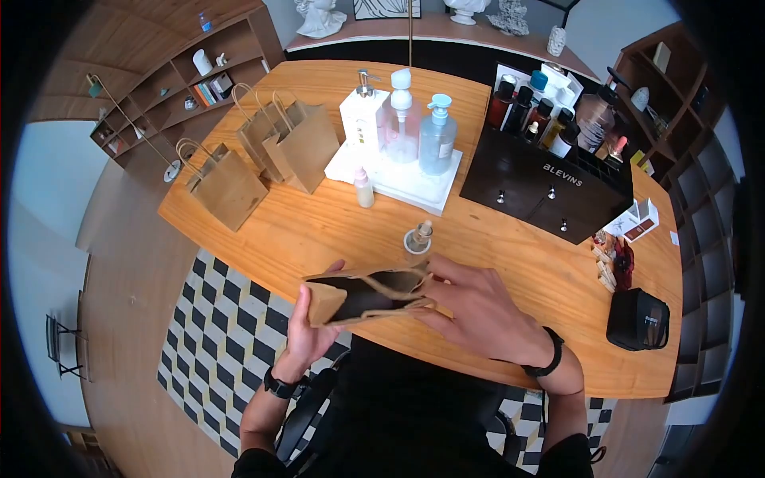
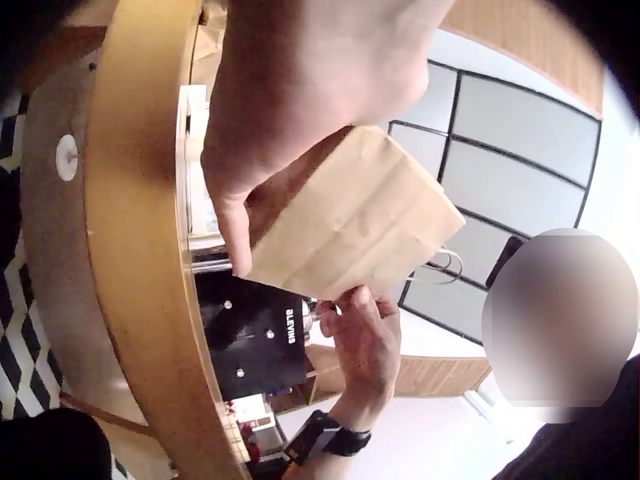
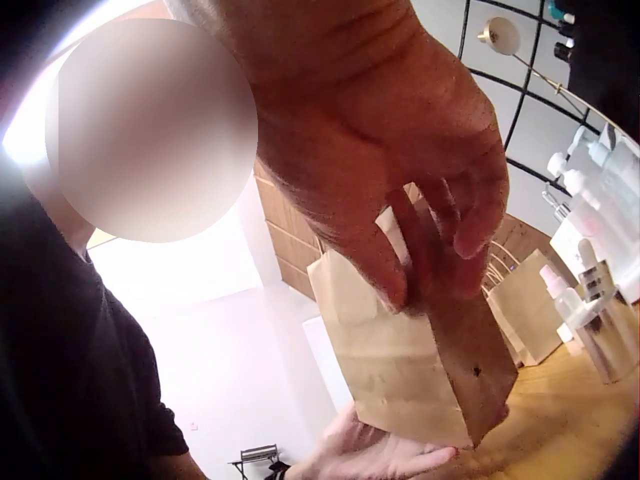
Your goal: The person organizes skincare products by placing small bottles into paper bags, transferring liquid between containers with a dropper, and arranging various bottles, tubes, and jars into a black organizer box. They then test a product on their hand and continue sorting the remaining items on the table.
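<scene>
A brown paper bag (image 1: 327, 305) with twisted handles is held over the table's near edge, its dark mouth facing up in the head view. My left hand (image 1: 312, 334) grips its base end, thumb on one side and fingers round the other. At the rim by the handles, my right hand (image 1: 486, 307) pinches the bag between thumb and fingers. The right wrist view shows those fingertips (image 3: 395, 290) at the top edge of the bag. Just beyond the bag stands a clear dropper bottle (image 1: 417, 239). What lies deep inside the bag is hidden.
Several brown paper bags (image 1: 227, 187) stand at the back left. Pump bottles (image 1: 437, 139) stand on a white tray (image 1: 398, 190), with a small pink-capped bottle (image 1: 364, 190) before it. A black cosmetics organizer (image 1: 518, 179) is at the back right, a black case (image 1: 629, 319) at the right.
</scene>
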Demonstrator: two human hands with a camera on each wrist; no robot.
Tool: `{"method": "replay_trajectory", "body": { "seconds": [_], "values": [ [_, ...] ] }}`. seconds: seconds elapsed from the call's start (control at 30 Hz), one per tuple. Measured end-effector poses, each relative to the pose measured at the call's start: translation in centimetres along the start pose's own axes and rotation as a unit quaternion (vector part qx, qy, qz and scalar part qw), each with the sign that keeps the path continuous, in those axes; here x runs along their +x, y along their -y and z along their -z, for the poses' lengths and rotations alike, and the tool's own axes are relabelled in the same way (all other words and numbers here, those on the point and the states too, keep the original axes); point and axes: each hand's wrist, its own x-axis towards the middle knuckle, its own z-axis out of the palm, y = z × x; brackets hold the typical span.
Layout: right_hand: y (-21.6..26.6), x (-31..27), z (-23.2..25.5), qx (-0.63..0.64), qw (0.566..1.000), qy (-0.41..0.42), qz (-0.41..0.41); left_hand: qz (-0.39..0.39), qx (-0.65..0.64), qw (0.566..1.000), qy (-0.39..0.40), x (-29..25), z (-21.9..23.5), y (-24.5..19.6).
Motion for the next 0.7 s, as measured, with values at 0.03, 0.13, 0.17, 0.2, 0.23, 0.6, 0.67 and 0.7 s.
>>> {"method": "replay_trajectory", "body": {
  "seconds": [0.03,0.13,0.17,0.2,0.23,0.6,0.67,0.7],
  "values": [
    [-0.3,0.0,-0.3,0.028,0.999,-0.015,0.016,-0.019,0.079,0.996,-0.031,0.1,0.4,0.1],
    [-0.6,0.0,-0.6,0.063,0.997,-0.03,0.027,-0.113,0.221,0.966,-0.069,0.0,1.8,-0.1],
    [-0.7,0.0,-0.6,0.071,0.997,-0.03,0.024,-0.176,0.349,0.916,-0.09,-0.1,1.8,-0.2],
    [-0.8,-0.1,-0.7,0.071,0.997,-0.03,0.023,-0.225,0.332,0.91,-0.105,-0.1,1.6,0.1],
    [-0.9,-0.1,-0.8,0.046,0.999,-0.02,0.017,-0.225,0.332,0.91,-0.105,-0.2,1.7,0.0],
    [-1.3,-0.3,-0.7,-0.094,0.986,0.101,-0.089,-0.359,0.686,0.633,0.006,-0.1,-2.9,-2.1],
    [-1.5,-0.6,-0.7,-0.132,0.98,0.108,-0.097,-0.342,0.699,0.627,0.016,-0.4,-2.6,-2.6],
    [-1.4,-0.6,-0.6,-0.131,0.981,0.108,-0.098,-0.324,0.714,0.621,0.023,-0.6,-2.5,-2.9]
  ]
}}
